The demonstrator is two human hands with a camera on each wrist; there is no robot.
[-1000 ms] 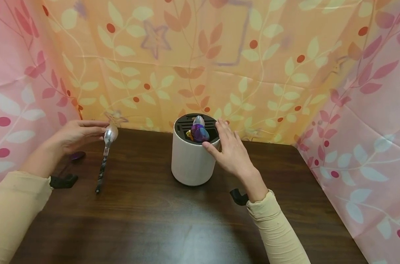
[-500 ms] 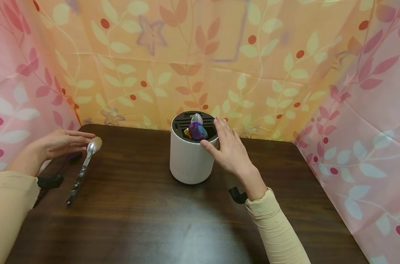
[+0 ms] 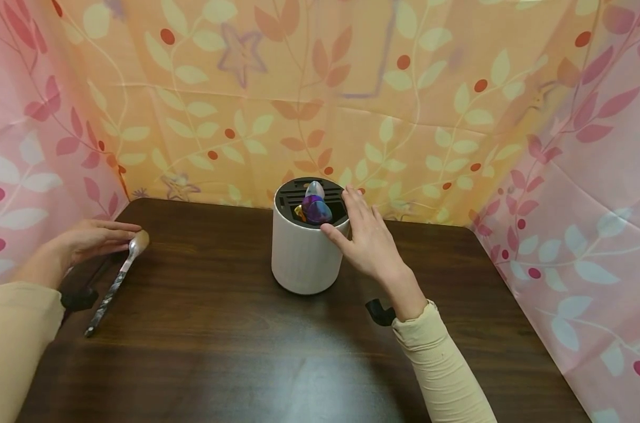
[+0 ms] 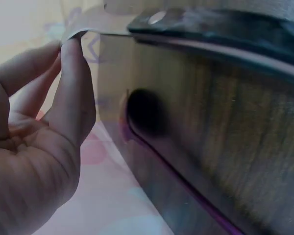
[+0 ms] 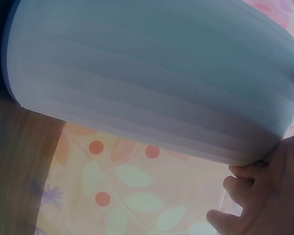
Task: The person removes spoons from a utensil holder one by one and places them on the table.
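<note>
At the left of the head view, my left hand (image 3: pixel 95 241) pinches a spoon (image 3: pixel 108 299) between thumb and fingers at its silvery bowl. Its dark marbled handle slants down toward the front left. The left wrist view shows the fingertips on the bowl edge and the spoon's handle (image 4: pixel 215 36) reaching right. My right hand (image 3: pixel 364 235) rests on the right rim of a white cylindrical utensil holder (image 3: pixel 305 261), fingers extended along the side and thumb at the front rim. Purple-blue and silvery spoon heads (image 3: pixel 316 210), plus a gold piece, poke out of its black slotted top.
A purple-handled utensil with a dark rounded head (image 4: pixel 144 112) lies on the wooden table (image 3: pixel 235 364) beneath the left hand. Patterned cloth (image 3: pixel 278 117) hangs behind the table and on both sides. Black straps sit at both wrists.
My left hand has moved left and lower with the spoon, whose handle now slants more. The view has shifted slightly; the right hand stays on the utensil holder.
</note>
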